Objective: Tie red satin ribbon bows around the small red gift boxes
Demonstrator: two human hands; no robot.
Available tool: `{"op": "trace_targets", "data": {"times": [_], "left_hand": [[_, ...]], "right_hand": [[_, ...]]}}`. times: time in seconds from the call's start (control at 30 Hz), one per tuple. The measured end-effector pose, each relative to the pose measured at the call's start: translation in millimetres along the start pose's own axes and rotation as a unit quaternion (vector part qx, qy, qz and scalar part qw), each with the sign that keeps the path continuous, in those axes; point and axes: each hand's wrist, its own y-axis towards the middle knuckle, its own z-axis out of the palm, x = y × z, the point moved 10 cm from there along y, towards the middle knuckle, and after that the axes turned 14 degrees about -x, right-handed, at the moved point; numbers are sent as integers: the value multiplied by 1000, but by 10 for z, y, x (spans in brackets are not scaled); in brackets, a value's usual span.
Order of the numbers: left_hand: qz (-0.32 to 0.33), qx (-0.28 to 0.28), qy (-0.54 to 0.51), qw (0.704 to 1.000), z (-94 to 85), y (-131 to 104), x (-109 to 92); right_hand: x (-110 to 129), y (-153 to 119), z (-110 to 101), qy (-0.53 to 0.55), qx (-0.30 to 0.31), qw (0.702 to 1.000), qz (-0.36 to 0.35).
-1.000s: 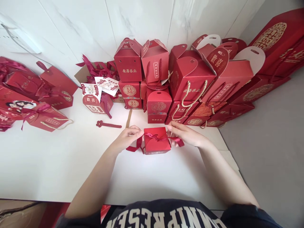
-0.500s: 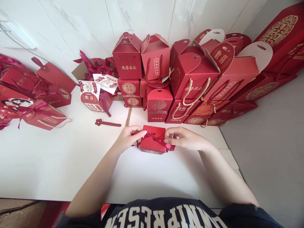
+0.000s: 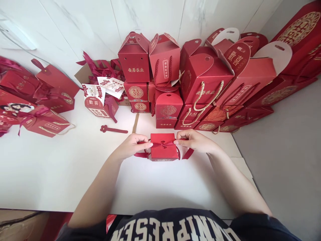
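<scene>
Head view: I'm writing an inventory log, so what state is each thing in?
Red box: upright, top closed
Ribbon: stretched across the box's top, ends loose
Left hand: pinching the ribbon
Right hand: pinching the ribbon
Flower strip: lying flat
Stacked boxes: standing upright
Ribbon pile: loose, heaped

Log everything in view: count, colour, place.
Small box: one, red, front centre
Ribbon: one, dark red, over its top
Flower-ended strip: one, dark red, further left
Plain strip: one, tan, right of that
Labelled box: one, red, back left
Cards: two, white and red, at its top
Carton of ribbons: one, brown, behind cards
Stacked boxes: many, red, back and right
Other boxes: several, red, far left
Table: one, white, underneath
Walls: two, white and grey, back, right
Cable: one, grey, back left
Shirt: one, dark, bottom centre
Left hand: one, bare, pinching ribbon at left
Right hand: one, bare, pinching ribbon at right
</scene>
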Motion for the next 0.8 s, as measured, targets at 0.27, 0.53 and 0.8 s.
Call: {"op": "trace_targets", "data": {"times": [0.27,0.53,0.8], "left_hand": [[105,124,65,984,-7,-113,-160],[273,63,21,960,217,-109,-552],[242,-36,28,969,230,107,-362]], "right_hand": [[-81,-8,29,-4,9,999,36],[-48,2,89,22,19,999,23],[-43,-1,89,28,22,999,26]]}}
